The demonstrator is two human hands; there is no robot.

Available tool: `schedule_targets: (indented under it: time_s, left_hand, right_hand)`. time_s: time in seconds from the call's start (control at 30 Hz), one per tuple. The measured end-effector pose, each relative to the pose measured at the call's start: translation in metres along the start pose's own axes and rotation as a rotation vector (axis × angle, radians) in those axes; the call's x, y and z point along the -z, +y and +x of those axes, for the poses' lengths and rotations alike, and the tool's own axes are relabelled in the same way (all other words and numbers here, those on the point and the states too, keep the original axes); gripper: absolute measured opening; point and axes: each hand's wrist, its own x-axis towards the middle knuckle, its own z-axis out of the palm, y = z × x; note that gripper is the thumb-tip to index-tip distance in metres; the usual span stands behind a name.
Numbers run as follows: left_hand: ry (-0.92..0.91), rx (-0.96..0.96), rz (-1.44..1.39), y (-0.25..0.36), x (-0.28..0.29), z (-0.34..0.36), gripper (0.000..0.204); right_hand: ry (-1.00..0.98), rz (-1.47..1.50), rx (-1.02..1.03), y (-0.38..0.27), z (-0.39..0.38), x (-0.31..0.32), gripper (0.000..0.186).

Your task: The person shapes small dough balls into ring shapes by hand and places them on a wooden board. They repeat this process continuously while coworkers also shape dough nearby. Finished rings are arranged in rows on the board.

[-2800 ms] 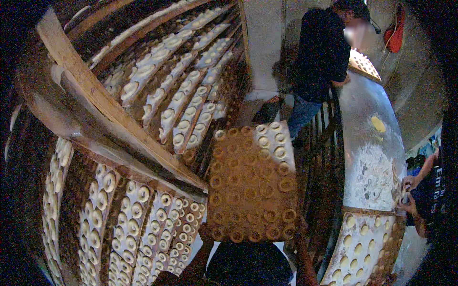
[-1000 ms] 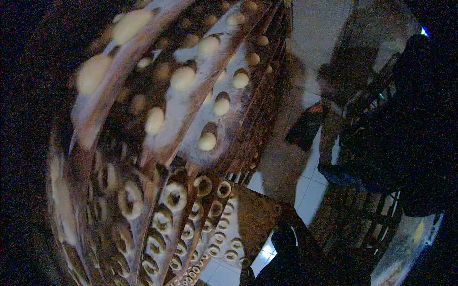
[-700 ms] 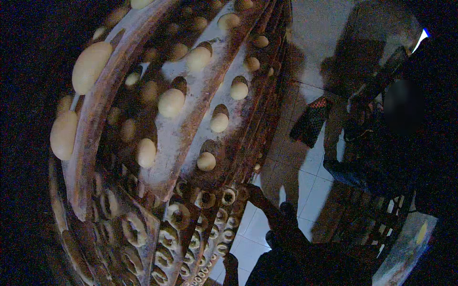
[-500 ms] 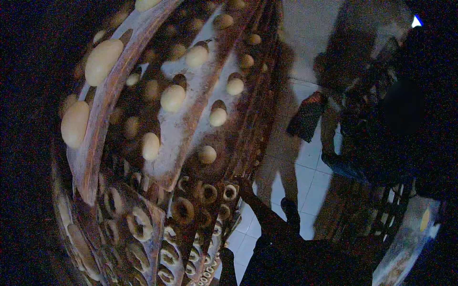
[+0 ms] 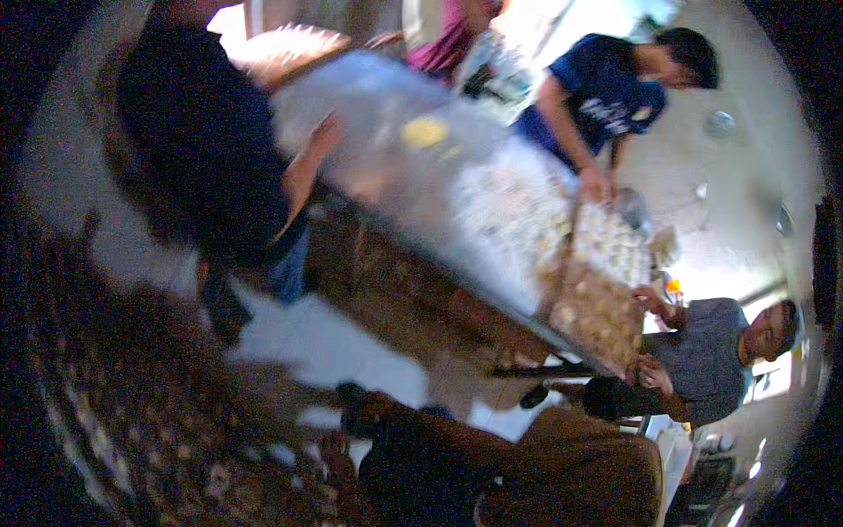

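Note:
The picture is dark and smeared by motion at the lower left. My right hand (image 5: 373, 406) is at the end of a forearm stretched leftward across the lower middle; its fingers do not show clearly. What seems to be my left hand (image 5: 334, 455) is a reddish, blurred patch just below it. Both are nearest to the dim stacked boards (image 5: 176, 439), which carry several small pale pieces, too blurred to make out. Whether either hand touches a board, I cannot tell.
A long, whitish worktable (image 5: 351, 97) runs diagonally, with many pale round pieces (image 5: 500, 211) and a brown board of pieces (image 5: 601, 312) at its right end. People stand at the left (image 5: 202, 132), far side (image 5: 588, 88) and right (image 5: 702, 351); the right one's hands are at the board.
My view has swung from the boards of round and ring-shaped dough pieces toward the worktable and people. The boards now lie at the lower left. My arm still reaches leftward.

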Motion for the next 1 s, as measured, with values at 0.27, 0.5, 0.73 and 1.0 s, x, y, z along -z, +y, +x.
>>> schedule_targets:
  time_s: [0.27,0.5,0.73,1.0]
  left_hand:
    - [-0.596,-0.206,-0.02,0.167,-0.196,0.0,0.03]
    - [-0.641,-1.358,0.368,0.308,-0.4,-0.201,0.027]
    - [-0.753,-1.301,0.708,0.307,-0.448,-0.222,0.036]
    - [-0.431,-1.242,0.544,0.367,-0.427,-0.081,0.029]
  right_hand:
    - [1.017,0.18,0.044,-0.037,-0.188,0.155,0.021]
    - [1.668,-0.673,-0.569,0.041,-0.327,0.253,0.017]
    - [1.437,-0.156,-0.434,0.059,-0.345,0.276,0.025]
    - [1.23,-0.147,-0.065,0.047,-0.242,0.325,0.026]
